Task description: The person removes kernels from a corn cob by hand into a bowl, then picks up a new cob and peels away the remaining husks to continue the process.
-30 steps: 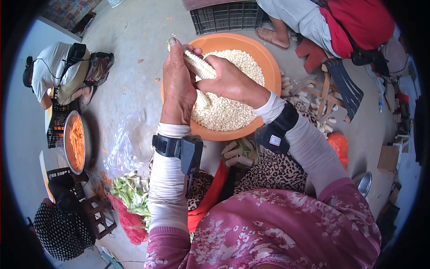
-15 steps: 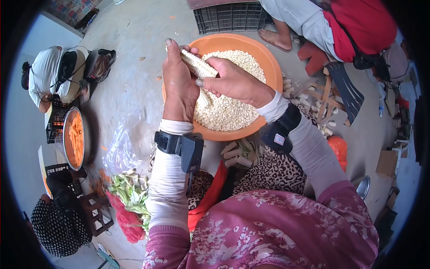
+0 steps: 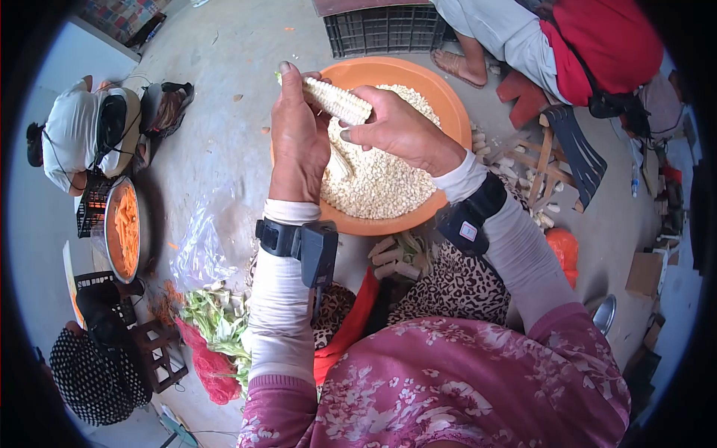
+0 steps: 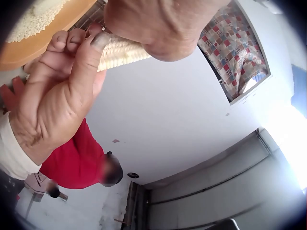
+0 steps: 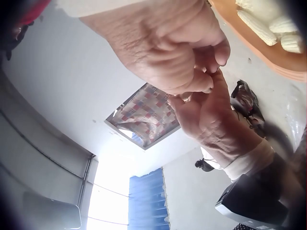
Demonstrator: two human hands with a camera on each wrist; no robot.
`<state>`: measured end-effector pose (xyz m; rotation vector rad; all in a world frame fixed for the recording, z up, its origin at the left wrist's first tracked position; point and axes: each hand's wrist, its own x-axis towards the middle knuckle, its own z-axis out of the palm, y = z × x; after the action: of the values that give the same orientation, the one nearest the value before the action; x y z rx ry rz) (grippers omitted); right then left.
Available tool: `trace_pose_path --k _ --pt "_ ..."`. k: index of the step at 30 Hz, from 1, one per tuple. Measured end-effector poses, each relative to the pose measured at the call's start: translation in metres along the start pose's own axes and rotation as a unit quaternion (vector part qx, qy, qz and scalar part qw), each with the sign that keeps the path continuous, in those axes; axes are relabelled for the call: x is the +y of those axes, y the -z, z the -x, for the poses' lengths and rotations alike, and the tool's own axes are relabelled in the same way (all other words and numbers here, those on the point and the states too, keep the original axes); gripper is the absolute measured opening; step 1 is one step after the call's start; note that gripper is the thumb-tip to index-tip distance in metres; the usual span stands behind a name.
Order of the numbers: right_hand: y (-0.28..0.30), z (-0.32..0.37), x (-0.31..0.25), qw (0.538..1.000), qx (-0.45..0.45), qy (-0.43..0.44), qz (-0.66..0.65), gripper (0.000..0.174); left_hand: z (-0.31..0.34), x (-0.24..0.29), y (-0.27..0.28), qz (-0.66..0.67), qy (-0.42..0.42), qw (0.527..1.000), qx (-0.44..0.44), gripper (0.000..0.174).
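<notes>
Over an orange basin (image 3: 454,119) of loose white kernels (image 3: 381,196), my left hand (image 3: 299,142) grips a white corn cob (image 3: 336,102), thumb raised along its far end. From the other side my right hand (image 3: 407,131) holds the near end, fingers curled behind it and thumb just below. Seen from the left wrist, the right thumb (image 4: 88,62) lies against the rows of kernels on the cob (image 4: 127,53). The right wrist view has the cob mostly hidden behind both hands. Another cob (image 3: 339,163) lies on the kernels.
Bare cobs (image 3: 394,257) lie below the basin, and more are scattered to the right by a wooden stool (image 3: 549,160). Husks (image 3: 216,321) and a clear plastic bag (image 3: 200,250) are on the floor at left. Other people sit around, one beside a bowl of orange strips (image 3: 127,231).
The cob has swung to a flatter angle, and its near end now shows. My right hand has shifted slightly right, its thumb moving off the left palm. The left hand has barely moved.
</notes>
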<state>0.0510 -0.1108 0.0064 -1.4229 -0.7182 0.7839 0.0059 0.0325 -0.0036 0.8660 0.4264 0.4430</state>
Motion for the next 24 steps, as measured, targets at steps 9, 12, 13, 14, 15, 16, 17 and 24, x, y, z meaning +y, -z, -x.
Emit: trace_pose_path --k 9,12,13,14,15,16,17,24 --pt "0.009 -0.005 0.005 0.958 0.008 0.061 -0.279 0.026 0.01 0.009 -0.008 0.008 0.0 0.999 0.042 0.042" --pt "0.01 -0.003 0.003 0.957 0.01 0.058 -0.285 0.029 0.01 0.009 -0.005 0.015 0.006 0.999 0.032 0.042" --pt "0.009 -0.002 0.002 0.961 0.029 0.05 -0.269 0.035 0.009 0.009 -0.004 0.019 0.011 1.0 0.022 0.042" --pt "0.01 -0.003 0.003 0.961 0.029 0.051 -0.269 0.035 0.009 0.008 -0.003 0.019 0.01 1.0 0.021 0.042" --pt "0.011 -0.004 0.004 0.968 0.041 0.036 -0.245 0.042 0.008 0.008 -0.003 0.019 0.015 0.999 0.022 0.041" --pt "0.011 -0.005 0.005 0.974 0.053 0.021 -0.221 0.048 0.008 0.007 -0.003 0.02 0.02 0.999 0.023 0.041" --pt "0.012 -0.004 0.005 0.974 0.053 0.021 -0.221 0.048 0.007 0.006 -0.002 0.02 0.02 0.999 0.023 0.041" --pt "0.011 -0.001 -0.004 0.987 0.043 0.007 -0.156 0.046 0.007 0.008 -0.002 0.05 0.003 0.999 0.015 0.042"
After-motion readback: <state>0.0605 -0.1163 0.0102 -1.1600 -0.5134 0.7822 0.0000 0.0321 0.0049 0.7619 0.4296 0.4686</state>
